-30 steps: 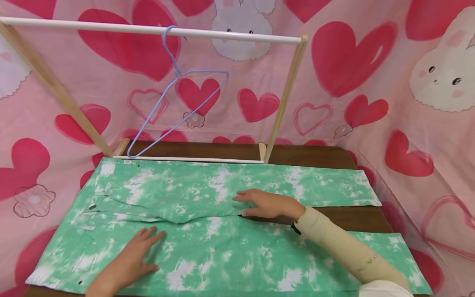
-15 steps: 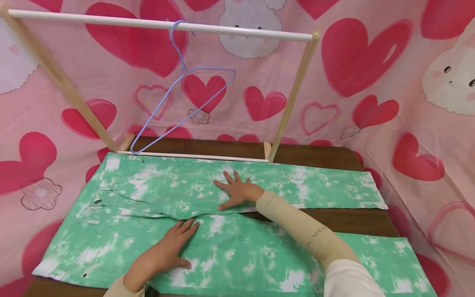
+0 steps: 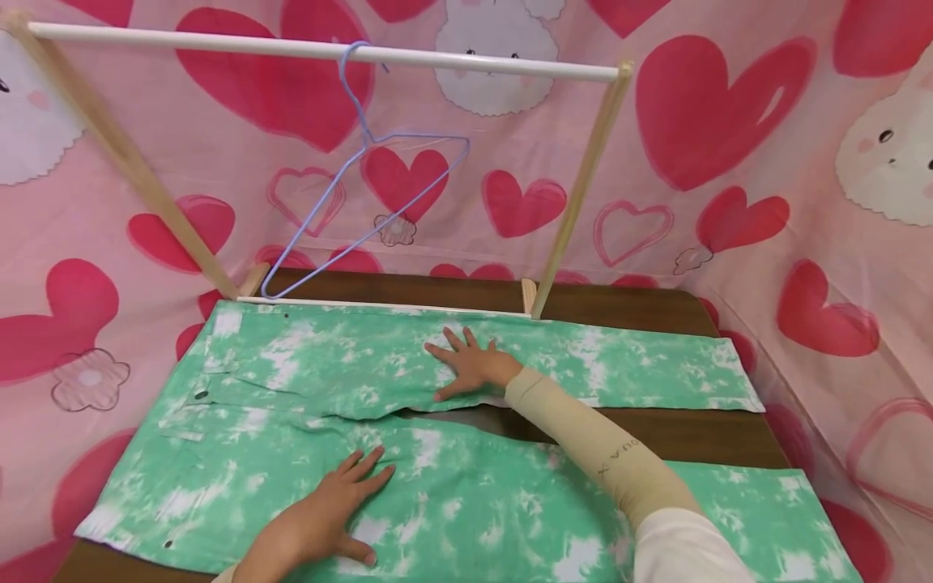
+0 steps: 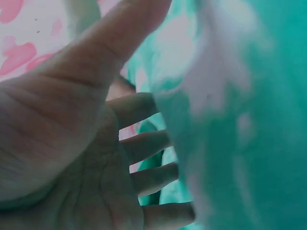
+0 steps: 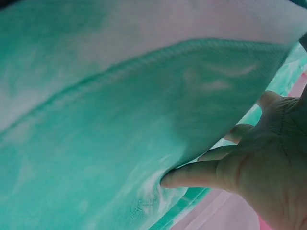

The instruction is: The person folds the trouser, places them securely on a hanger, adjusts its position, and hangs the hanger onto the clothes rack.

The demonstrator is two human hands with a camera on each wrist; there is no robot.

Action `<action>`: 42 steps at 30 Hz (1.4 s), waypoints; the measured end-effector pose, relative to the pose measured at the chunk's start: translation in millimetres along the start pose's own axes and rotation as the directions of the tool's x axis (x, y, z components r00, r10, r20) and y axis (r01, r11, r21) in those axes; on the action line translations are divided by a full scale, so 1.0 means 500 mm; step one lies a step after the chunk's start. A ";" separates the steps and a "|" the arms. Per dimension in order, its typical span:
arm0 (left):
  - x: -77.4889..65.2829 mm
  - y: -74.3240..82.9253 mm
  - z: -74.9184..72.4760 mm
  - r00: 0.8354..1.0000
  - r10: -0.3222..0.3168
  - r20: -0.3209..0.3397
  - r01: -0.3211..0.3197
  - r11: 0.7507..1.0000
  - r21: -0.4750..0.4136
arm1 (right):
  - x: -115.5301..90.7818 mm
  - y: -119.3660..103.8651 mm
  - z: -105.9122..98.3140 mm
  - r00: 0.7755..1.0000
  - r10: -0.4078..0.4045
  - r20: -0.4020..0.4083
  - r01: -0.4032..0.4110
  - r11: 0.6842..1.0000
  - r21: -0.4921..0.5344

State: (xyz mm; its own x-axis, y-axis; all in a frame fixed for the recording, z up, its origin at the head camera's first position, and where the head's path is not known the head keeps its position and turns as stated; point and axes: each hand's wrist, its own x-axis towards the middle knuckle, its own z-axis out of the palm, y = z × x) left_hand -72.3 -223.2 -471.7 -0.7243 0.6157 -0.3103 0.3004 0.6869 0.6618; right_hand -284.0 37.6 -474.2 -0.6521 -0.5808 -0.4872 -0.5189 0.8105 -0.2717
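Note:
A pair of green and white tie-dye pants (image 3: 510, 502) lies flat, waistband at the left and legs stretching right. On the near leg rests my left hand (image 3: 321, 514), fingers spread and fairly straight; the left wrist view shows its fingertips against the cloth (image 4: 230, 134). My right hand (image 3: 474, 364) presses on the far leg with fingers splayed. In the right wrist view the thumb and fingers of that right hand (image 5: 268, 158) touch the fabric (image 5: 120, 153), with a seam running above. Neither hand grips the cloth. A gap between the legs shows dark table.
A blue hanger (image 3: 368, 142) hangs from the white rod (image 3: 219, 42) of a wooden-legged rack behind the pants. The brown table (image 3: 627, 312) shows along the back. Pink cloth with hearts (image 3: 692, 113) surrounds it on the sides and back.
My right hand has moved left and away from me onto the far leg. My left hand has shifted right along the near leg. The gap between the legs has widened toward the left.

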 end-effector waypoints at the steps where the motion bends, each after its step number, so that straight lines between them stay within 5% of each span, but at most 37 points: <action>1: 0.001 0.002 -0.007 1.000 -0.004 -0.002 0.004 1.000 -0.009 | -0.001 0.002 -0.002 1.000 -0.006 -0.003 0.006 1.000 0.005; 6: 0.019 -0.001 -0.056 0.991 0.065 -0.115 -0.062 0.998 0.027 | -0.027 -0.006 -0.007 0.989 -0.136 -0.058 0.139 0.988 0.067; 11: 0.044 -0.015 -0.105 0.961 0.167 -0.219 -0.137 0.980 0.144 | -0.098 -0.061 0.012 0.930 -0.305 -0.202 0.331 0.938 0.104; 14: 0.066 -0.017 -0.119 0.963 0.177 -0.204 -0.146 0.976 0.161 | -0.128 -0.084 0.037 0.947 -0.282 -0.152 0.298 0.949 0.097; 18: 0.091 -0.019 -0.119 0.981 0.099 -0.168 -0.068 0.981 0.180 | -0.138 -0.089 0.075 0.974 -0.204 -0.098 0.214 0.972 0.098; 21: 0.106 -0.029 -0.115 0.985 0.048 -0.163 -0.014 0.979 0.204 | -0.138 -0.083 0.092 0.974 -0.207 -0.097 0.220 0.964 0.152; 24: 0.115 -0.040 -0.115 0.985 0.041 -0.166 -0.002 0.974 0.229 | -0.144 -0.077 0.093 0.944 -0.319 -0.088 0.330 0.926 0.182; 28: 0.119 -0.052 -0.119 0.985 0.057 -0.161 -0.019 0.973 0.230 | -0.157 -0.074 0.082 0.863 -0.499 -0.080 0.505 0.844 0.183; 32: 0.116 -0.061 -0.121 0.979 0.087 -0.185 -0.046 0.976 0.215 | -0.166 -0.067 0.080 0.819 -0.567 -0.085 0.571 0.797 0.196; 42: 0.066 -0.076 -0.110 0.979 0.102 -0.175 -0.072 0.983 0.172 | -0.204 -0.006 0.090 0.887 -0.453 0.089 0.413 0.865 0.286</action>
State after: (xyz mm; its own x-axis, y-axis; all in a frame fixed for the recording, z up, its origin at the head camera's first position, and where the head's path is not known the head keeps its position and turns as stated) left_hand -141.9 -250.4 -469.4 -0.7872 0.6055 -0.1172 0.4536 0.6971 0.5553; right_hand -190.7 97.9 -461.0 -0.2943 -0.8755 -0.3833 -0.5601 0.4830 -0.6731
